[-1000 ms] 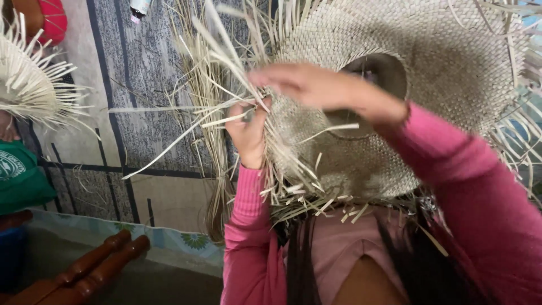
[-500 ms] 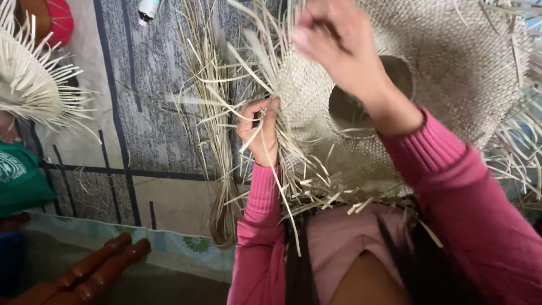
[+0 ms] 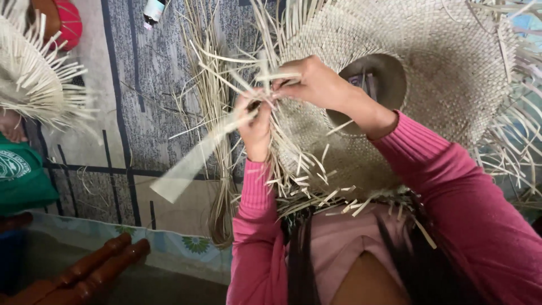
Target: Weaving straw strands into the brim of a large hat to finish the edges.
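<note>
Near the centre of the view, leaning toward twelve o'clock, two bare hands in pink sleeves meet at the edge of a large woven straw hat (image 3: pixel 451 73). That hat fills the area from one to three o'clock, with a dark round opening in its crown and loose straw ends fringing its rim. The left hand (image 3: pixel 255 127), just at ten o'clock of centre, is closed around a few loose straw strips (image 3: pixel 195 161), one of them a wide pale strip that trails down toward eight o'clock. The right hand (image 3: pixel 316 85), touching the left at the fingertips, pinches other strands tight against the hat's woven edge. A bundle of long straw (image 3: pixel 217 169) hangs down the middle from twelve o'clock toward six. Beneath lies a grey patterned mat (image 3: pixel 141 113) with dark lines. At nine to ten o'clock sits another unfinished straw weaving (image 3: pixel 34 85) with stiff ends fanning out. A green cloth (image 3: pixel 20 178) lies at nine o'clock, and carved brown wood (image 3: pixel 96 268) at seven o'clock.
</note>
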